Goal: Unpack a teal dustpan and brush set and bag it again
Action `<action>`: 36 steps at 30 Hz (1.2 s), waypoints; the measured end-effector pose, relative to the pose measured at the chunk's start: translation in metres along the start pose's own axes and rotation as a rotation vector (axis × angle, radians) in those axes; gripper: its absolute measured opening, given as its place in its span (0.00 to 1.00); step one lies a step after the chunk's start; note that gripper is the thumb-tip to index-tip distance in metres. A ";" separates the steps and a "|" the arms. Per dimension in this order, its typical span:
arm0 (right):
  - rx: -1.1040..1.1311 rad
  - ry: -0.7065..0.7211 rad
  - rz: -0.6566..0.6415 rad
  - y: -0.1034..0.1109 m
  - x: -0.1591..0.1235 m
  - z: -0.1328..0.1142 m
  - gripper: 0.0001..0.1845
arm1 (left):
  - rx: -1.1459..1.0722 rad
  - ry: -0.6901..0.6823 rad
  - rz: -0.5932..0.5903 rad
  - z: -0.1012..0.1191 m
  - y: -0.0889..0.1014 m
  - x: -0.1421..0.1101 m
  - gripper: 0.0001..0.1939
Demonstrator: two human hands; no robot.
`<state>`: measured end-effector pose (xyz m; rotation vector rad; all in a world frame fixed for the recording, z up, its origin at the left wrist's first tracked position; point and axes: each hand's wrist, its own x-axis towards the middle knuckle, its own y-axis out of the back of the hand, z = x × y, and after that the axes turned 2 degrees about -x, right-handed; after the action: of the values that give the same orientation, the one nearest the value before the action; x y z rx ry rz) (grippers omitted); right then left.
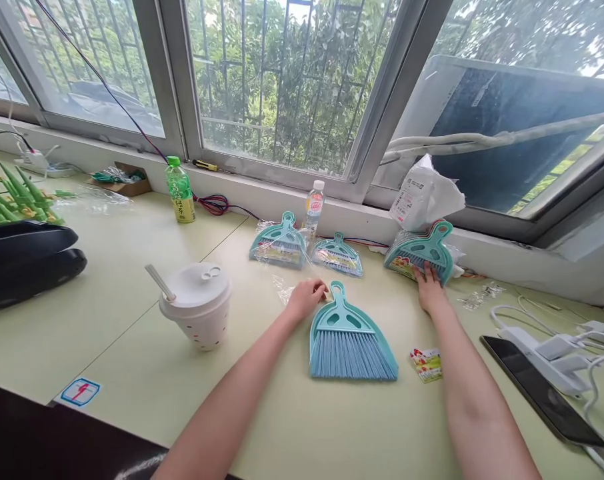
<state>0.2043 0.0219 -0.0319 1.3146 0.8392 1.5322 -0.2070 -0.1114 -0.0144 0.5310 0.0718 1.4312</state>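
Tabletop [312, 427] extends between your forearms, from the near edge to the central dustpan set [352, 357], bristles toward you. Your left hand [306, 298] curls beside its handle; you cannot tell whether it grips anything. Farther right, your right hand [431, 285] spreads its fingers against another dustpan set [411, 252].

the pale table [277, 427] bears turquoise dustpan sets [353, 337], a lidded cup [197, 310], a green-capped bottle [181, 192] and a colourful label [426, 365].
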 end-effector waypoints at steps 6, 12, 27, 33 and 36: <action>0.039 0.088 0.030 0.032 -0.033 -0.035 0.36 | 0.004 -0.005 -0.006 0.000 0.001 0.001 0.13; 0.134 0.132 0.129 0.075 -0.065 -0.049 0.31 | 0.043 -0.007 -0.021 0.003 0.003 0.002 0.13; 0.279 0.227 -0.062 0.196 -0.192 -0.213 0.21 | 0.564 -0.160 -0.144 0.031 -0.009 -0.016 0.15; 0.218 0.165 -0.056 0.187 -0.189 -0.209 0.18 | 0.592 -0.094 -0.185 0.039 -0.015 -0.022 0.14; 0.156 0.118 -0.083 0.184 -0.191 -0.201 0.17 | 0.661 -0.158 -0.156 0.044 -0.026 -0.029 0.15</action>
<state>-0.0288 -0.2072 0.0295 1.2926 1.0939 1.5145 -0.1724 -0.1536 0.0066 1.1518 0.4605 1.1902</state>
